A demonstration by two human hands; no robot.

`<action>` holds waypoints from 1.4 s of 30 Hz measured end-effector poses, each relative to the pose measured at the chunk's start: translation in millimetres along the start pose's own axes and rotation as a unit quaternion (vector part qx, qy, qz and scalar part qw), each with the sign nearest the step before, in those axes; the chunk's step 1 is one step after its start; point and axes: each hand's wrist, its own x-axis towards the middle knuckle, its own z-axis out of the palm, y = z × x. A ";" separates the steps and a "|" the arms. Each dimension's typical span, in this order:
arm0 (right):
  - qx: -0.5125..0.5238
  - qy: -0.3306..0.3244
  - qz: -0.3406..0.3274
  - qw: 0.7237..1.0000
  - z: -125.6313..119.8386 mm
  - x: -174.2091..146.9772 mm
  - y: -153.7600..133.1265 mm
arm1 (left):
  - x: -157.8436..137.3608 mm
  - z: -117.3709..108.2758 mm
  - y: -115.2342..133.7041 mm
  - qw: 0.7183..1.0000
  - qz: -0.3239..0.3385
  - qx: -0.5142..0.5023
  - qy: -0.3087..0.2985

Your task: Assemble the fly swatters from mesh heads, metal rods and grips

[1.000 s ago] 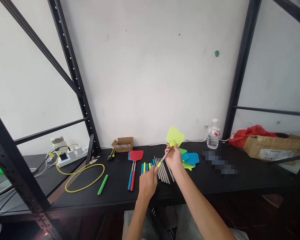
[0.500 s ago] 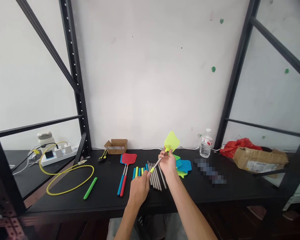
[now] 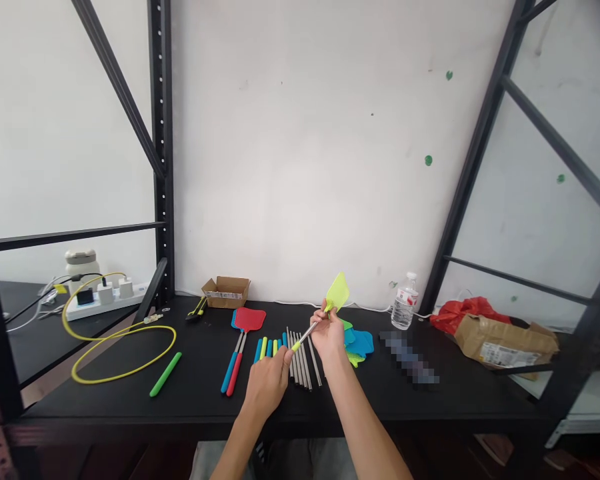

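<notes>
A yellow-green fly swatter (image 3: 338,291) is held slanted above the table. My left hand (image 3: 269,381) is wrapped round its yellow handle. My right hand (image 3: 329,333) grips it by the metal rod close below the head. Under and between my hands lie several bare metal rods (image 3: 304,367) and a row of blue and yellow handles (image 3: 264,348). Behind my right hand, loose blue swatter heads (image 3: 363,342) and green ones are piled. To the left lie a red fly swatter (image 3: 250,319) and a blue fly swatter (image 3: 229,373), side by side.
A green handle (image 3: 165,375) lies at the left, near a looped yellow cable (image 3: 125,381) and a power strip (image 3: 105,305). An open cardboard box (image 3: 226,292) stands by the wall. A water bottle (image 3: 405,301) and a torn brown package (image 3: 505,341) are at the right, between black rack posts.
The swatter head has turned and now shows narrower. Both hands keep their grip on the handle and rod. The whole view has shifted and tilted slightly.
</notes>
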 end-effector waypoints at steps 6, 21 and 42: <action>-0.008 0.008 -0.013 1.000 2.3 -1.5 3.3 | 0.3 1.0 -0.5 1.000 -0.003 0.003 0.000; -0.069 0.027 -0.045 0.996 -0.8 -3.5 8.2 | 1.6 2.7 0.0 0.999 -0.003 0.039 -0.006; -0.130 0.034 -0.073 0.988 2.0 -15.2 16.6 | 2.1 5.3 0.2 0.999 -0.005 0.044 0.017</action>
